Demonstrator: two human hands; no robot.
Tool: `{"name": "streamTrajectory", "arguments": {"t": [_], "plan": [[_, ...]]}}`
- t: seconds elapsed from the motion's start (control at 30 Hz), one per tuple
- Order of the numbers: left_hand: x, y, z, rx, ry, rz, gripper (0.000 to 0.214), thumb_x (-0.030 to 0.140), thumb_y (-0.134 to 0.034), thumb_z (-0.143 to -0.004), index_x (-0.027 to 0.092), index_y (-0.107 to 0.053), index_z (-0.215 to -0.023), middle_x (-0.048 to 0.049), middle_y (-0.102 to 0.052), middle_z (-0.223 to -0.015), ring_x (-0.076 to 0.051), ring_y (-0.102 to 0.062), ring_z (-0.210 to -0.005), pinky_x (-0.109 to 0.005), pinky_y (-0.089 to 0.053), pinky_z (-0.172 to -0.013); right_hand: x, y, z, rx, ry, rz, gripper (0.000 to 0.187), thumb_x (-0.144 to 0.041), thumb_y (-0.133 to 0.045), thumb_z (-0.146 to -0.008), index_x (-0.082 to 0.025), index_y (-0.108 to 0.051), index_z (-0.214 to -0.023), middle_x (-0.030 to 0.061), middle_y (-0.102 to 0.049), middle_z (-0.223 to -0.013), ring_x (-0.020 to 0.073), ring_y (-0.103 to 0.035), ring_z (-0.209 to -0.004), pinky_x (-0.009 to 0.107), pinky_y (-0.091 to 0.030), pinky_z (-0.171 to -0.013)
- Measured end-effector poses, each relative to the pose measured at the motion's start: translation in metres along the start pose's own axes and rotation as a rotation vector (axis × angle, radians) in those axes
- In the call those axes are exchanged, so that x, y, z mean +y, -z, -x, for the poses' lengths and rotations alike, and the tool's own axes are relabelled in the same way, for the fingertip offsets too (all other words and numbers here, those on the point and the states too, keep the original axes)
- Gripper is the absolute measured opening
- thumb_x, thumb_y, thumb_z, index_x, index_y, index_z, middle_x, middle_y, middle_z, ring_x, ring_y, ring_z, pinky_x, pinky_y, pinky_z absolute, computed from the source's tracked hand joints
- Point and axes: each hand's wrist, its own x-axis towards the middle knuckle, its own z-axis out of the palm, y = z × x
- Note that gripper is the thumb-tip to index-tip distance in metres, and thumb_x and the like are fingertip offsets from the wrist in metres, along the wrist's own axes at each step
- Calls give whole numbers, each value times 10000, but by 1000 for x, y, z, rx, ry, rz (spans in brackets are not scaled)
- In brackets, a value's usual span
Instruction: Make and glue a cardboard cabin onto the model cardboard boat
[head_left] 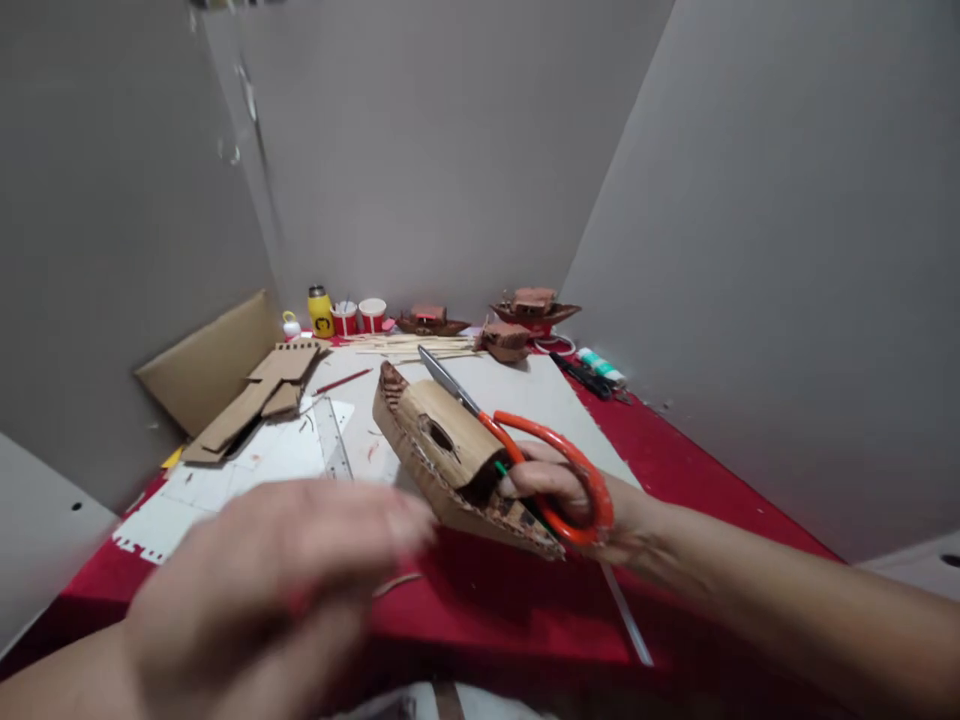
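Observation:
My right hand [553,478] is closed on a pair of scissors [551,432] with orange handles and on the near end of a cardboard model boat [420,468]. The boat is tilted above the table, its pointed near end to the lower right. A curved tan cabin cover [454,430] with a ragged oval hole sits on it, and the scissor blades lie along the cover's right side. A small green tip [501,467] shows by my thumb. My left hand [277,580], smeared by motion, is apart from the boat at the lower left; its grip is unclear.
Cardboard pieces [259,400] and a clear ruler [331,438] lie left on white sheets over the red tablecloth [517,610]. Thin wooden sticks [412,346], paper cups [372,315], a yellow bottle [319,312] and brown model boats [534,308] stand behind. Grey panels enclose the table.

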Motion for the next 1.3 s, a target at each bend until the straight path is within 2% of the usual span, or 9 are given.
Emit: {"name": "streamTrajectory", "arguments": {"t": [0.1, 0.23, 0.33, 0.5, 0.7, 0.83, 0.97, 1.1, 1.3], "plan": [[4, -10, -43, 44, 68, 18, 329, 283, -650, -856, 308, -684, -1182, -44, -725, -1095, -177, -678, -706, -305, -565, -642, 2, 2, -5, -115, -65, -233, 261, -265, -632, -582, -234, -640, -842, -6, -681, -696, 187, -657, -672, 293, -537, -680], [-21, -19, -66, -262, 229, 252, 589, 292, -719, -818, 320, -512, -1369, -106, -498, -1459, -130, -664, -702, -248, -529, -573, 3, 9, -16, -201, -36, -251, 304, -221, -644, -600, -233, -650, -904, -21, -678, -679, 178, -652, -679, 272, -519, -666], [-38, -19, -72, -338, 257, 324, 631, 276, -753, -795, 346, -492, -1365, -101, -429, -1512, -108, -656, -705, -236, -524, -592, 1, 15, -29, -296, -54, -200, 368, -183, -613, -597, -237, -645, -959, -37, -676, -689, 170, -654, -693, 254, -503, -642], [-49, -23, -77, -370, 287, 329, 678, 253, -760, -787, 319, -432, -1377, -116, -540, -1375, -98, -652, -683, -236, -526, -631, -3, 22, -53, -393, -135, -65, 395, -181, -605, -566, -202, -644, -959, -36, -667, -700, 176, -652, -675, 263, -502, -604], [-63, -38, -74, -542, 380, 370, 831, 203, -694, -813, 317, -227, -1491, -42, -642, -1027, -76, -567, -571, -214, -495, -550, -4, 24, -76, -463, -70, 148, 378, -235, -552, -629, -226, -629, -1000, -3, -714, -887, 208, -682, -866, 365, -538, -819], [-80, -45, -70, -469, 376, 317, 717, 243, -663, -837, 288, -313, -1461, -25, -654, -942, -91, -572, -558, -213, -490, -522, -2, 35, -95, -378, -69, 373, 305, -364, -614, -691, -193, -642, -942, 39, -703, -867, 201, -653, -731, 313, -531, -627], [-95, -50, -64, -317, 364, 186, 674, 277, -652, -842, 266, -345, -1442, -54, -688, -1015, -88, -572, -498, -236, -500, -501, -5, 59, -109, -123, 17, 663, 306, -467, -641, -743, -180, -623, -847, 17, -619, -730, 147, -530, -612, 246, -393, -500], [-103, -55, -56, -267, 291, 2, 620, 283, -632, -862, 229, -377, -1425, -71, -703, -1022, -92, -540, -487, -263, -488, -520, -8, 85, -109, 29, 75, 967, 296, -485, -600, -757, -209, -526, -678, -35, -471, -565, 122, -415, -511, 261, -301, -480], [-103, -66, -50, -277, 166, -86, 521, 257, -593, -887, 222, -418, -1376, -120, -663, -1190, -178, -687, -756, -309, -526, -652, 7, 112, -102, 96, 127, 1329, 229, -438, -626, -717, -211, -615, -742, 22, -550, -602, 169, -453, -562, 304, -283, -557]]}}
